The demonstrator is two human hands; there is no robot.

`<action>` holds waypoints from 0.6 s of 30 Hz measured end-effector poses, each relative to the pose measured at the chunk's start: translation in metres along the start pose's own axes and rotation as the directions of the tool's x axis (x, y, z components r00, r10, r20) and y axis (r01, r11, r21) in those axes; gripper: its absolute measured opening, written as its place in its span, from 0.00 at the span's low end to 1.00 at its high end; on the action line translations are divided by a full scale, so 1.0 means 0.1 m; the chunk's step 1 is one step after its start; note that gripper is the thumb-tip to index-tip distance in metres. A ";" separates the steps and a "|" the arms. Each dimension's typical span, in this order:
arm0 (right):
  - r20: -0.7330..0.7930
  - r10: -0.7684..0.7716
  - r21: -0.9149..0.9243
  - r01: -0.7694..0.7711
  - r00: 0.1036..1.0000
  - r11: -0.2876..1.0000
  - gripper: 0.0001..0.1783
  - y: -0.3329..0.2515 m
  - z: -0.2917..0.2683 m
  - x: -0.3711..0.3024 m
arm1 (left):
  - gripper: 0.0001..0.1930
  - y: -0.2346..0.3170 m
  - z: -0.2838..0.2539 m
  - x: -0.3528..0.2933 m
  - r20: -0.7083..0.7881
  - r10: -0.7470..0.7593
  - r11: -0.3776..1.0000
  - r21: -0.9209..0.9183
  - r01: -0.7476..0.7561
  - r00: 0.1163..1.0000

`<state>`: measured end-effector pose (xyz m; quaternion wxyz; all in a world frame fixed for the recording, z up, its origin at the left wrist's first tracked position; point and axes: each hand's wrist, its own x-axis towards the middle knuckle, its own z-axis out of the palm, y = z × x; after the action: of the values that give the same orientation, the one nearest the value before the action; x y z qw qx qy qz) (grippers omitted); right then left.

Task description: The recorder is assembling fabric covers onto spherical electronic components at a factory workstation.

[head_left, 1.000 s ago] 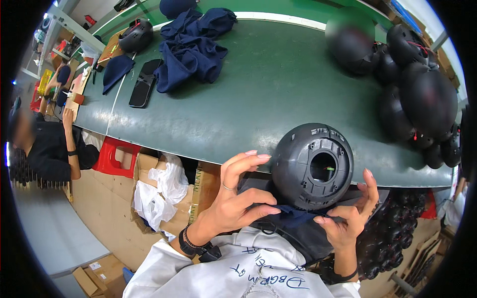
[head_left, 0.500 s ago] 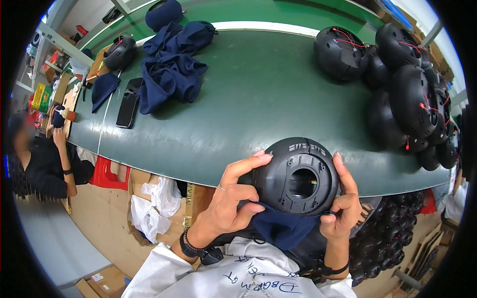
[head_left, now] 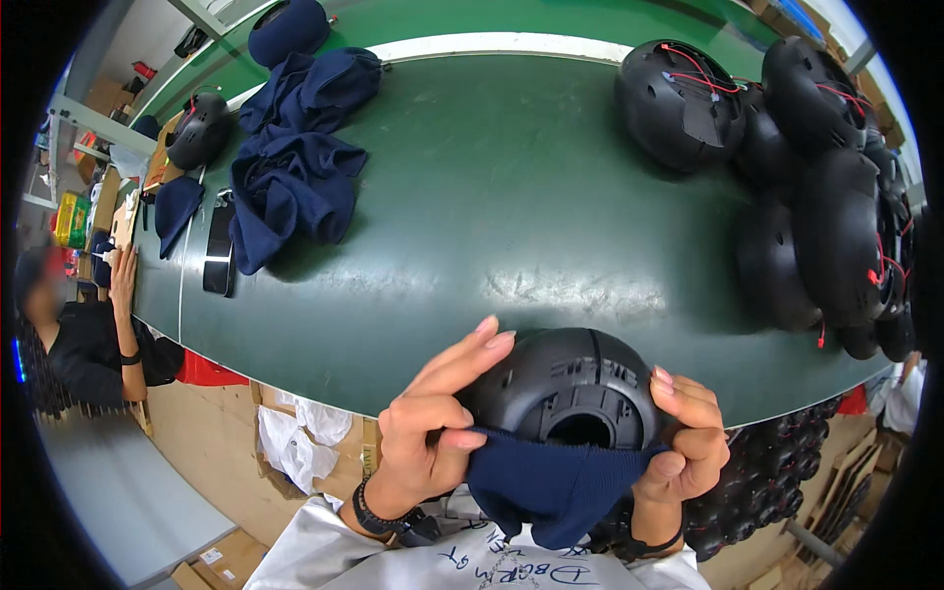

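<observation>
A round black plastic shell (head_left: 531, 379) with a ringed hole in its face is between my hands at the table's near edge. A navy knit cover (head_left: 565, 482) stretches across its lower part, its ribbed edge crossing the lower side of the hole. My left hand (head_left: 428, 423) pinches that edge between thumb and bent finger, other fingers reaching along the shell's left side. On the right, my right hand (head_left: 688, 438) grips the other end of the edge, fingertips touching the shell. How far the cover reaches underneath is hidden.
Several black shells (head_left: 678, 108) with red wires are heaped at the right. Navy covers (head_left: 305, 177), a phone (head_left: 219, 246) and a covered shell (head_left: 287, 34) lie to the left. A co-worker (head_left: 88, 344) is at far left. More shells (head_left: 757, 482) fill the space below right.
The cover's edge has come up over the shell's lower face and now crosses part of the hole. Shell and hands sit lower in view, and the shell has tilted.
</observation>
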<state>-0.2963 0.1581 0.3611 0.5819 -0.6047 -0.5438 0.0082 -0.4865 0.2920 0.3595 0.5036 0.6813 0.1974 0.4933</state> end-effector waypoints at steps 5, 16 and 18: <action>0.010 0.229 0.135 -0.228 0.973 0.964 0.31 -0.04 0.05 0.05 | 0.16 -0.01 -0.03 0.07 0.110 -0.063 0.993 -0.093 0.073 0.992; -0.001 0.314 0.186 -0.308 0.950 0.933 0.28 0.06 0.06 0.32 | 0.13 -0.02 0.03 0.14 -0.046 -0.242 0.966 -0.106 0.236 0.969; 0.006 0.306 0.185 -0.302 0.952 0.935 0.27 0.06 0.06 0.34 | 0.13 -0.05 0.02 0.16 -0.012 -0.225 0.968 -0.118 0.222 0.974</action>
<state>-0.2828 0.1865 0.3759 0.6331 -0.6251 -0.4342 0.1413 -0.4768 0.3055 0.3631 0.5921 0.6181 0.2502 0.4525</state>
